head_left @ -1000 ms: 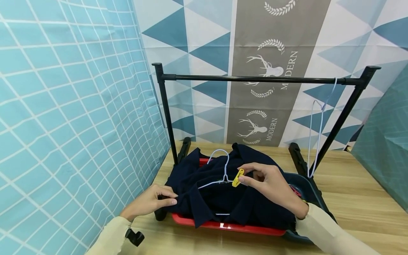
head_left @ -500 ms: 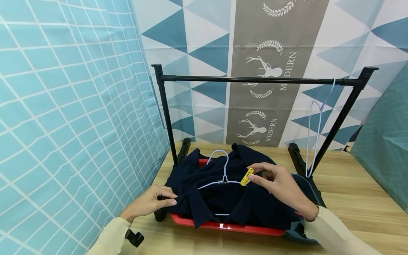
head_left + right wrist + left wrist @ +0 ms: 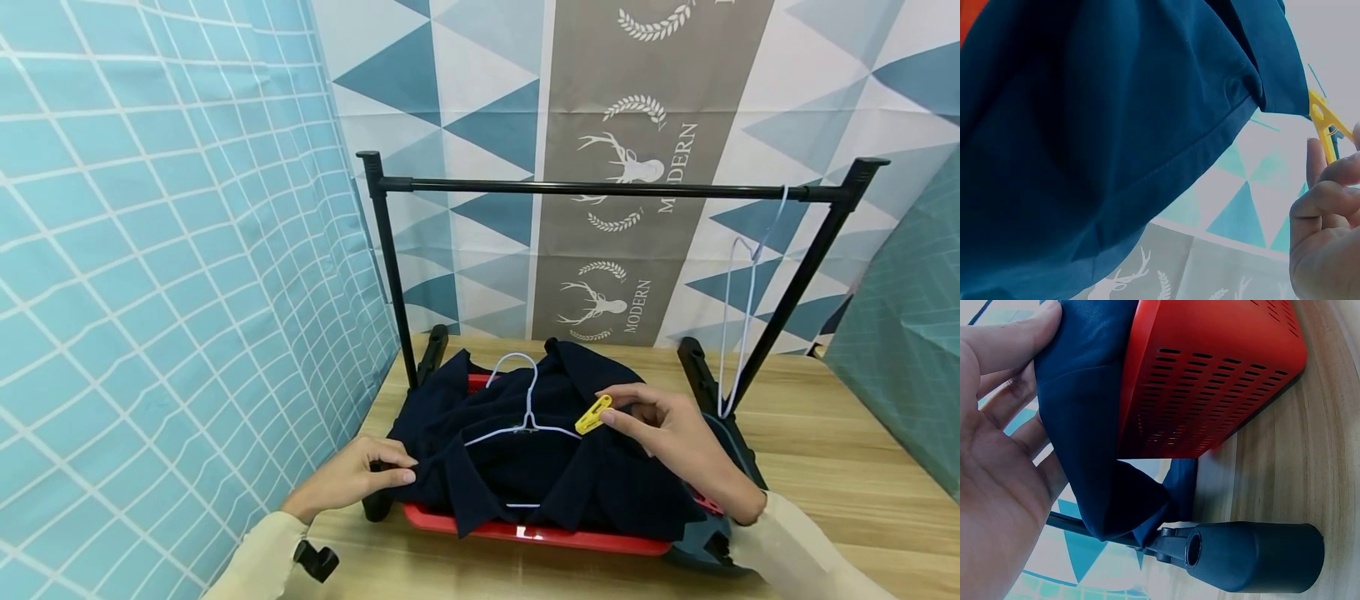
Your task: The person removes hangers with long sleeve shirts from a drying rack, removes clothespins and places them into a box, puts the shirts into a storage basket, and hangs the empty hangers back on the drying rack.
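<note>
A navy collared shirt [image 3: 630, 483] lies spread over a red basket [image 3: 540, 536], with a pale wire hanger [image 3: 530, 412] inside its neck and the hook sticking up. At the shirt's left edge my left hand [image 3: 352, 475] pinches the fabric between thumb and fingers; the left wrist view shows the cloth [image 3: 1085, 394] beside that thumb. My right hand [image 3: 667, 427] pinches a yellow clothespin [image 3: 592, 415] over the right side of the shirt, near the hanger's right arm. In the right wrist view the clothespin's tip [image 3: 1316, 103] meets the edge of the navy cloth.
A black garment rack [image 3: 585, 188] stands behind and around the basket, its feet on the wooden table [image 3: 840, 450]. Another pale hanger [image 3: 752, 292] hangs at its right end. A dark blue basket [image 3: 708, 546] sits right of the red one, partly covered by the shirt and forearm.
My right hand has moved to the right along the hanger with the clothespin, which now tilts flatter. My left hand has stayed at the shirt's left edge.
</note>
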{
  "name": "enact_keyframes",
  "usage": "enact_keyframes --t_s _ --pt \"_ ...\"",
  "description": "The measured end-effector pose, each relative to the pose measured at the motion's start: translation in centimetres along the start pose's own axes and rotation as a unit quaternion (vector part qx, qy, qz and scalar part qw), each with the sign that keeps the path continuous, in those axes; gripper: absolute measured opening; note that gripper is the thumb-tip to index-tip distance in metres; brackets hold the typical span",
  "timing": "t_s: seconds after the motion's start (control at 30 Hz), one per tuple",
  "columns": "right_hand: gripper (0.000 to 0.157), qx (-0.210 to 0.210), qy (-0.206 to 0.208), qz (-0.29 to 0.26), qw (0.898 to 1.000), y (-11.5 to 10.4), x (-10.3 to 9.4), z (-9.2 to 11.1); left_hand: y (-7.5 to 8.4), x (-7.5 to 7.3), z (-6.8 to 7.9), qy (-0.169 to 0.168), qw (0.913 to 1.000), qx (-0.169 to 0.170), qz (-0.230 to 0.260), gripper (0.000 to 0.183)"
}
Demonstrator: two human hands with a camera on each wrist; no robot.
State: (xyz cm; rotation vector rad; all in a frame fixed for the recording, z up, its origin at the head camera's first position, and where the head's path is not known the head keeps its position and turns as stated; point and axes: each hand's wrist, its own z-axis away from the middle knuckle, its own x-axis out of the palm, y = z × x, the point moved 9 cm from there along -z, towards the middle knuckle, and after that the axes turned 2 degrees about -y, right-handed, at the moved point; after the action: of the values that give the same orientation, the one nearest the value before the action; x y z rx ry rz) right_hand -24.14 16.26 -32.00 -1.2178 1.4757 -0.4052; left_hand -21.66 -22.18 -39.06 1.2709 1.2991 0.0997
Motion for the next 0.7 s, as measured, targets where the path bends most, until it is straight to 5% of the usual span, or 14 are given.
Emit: enact_keyframes --t_s 0.7 --pt "0.033 0.019 0.025 0.032 0.999 1.7 -1.8 0.7 -0.1 0.0 -0.1 -0.001 0.9999 0.006 0.01 0.017"
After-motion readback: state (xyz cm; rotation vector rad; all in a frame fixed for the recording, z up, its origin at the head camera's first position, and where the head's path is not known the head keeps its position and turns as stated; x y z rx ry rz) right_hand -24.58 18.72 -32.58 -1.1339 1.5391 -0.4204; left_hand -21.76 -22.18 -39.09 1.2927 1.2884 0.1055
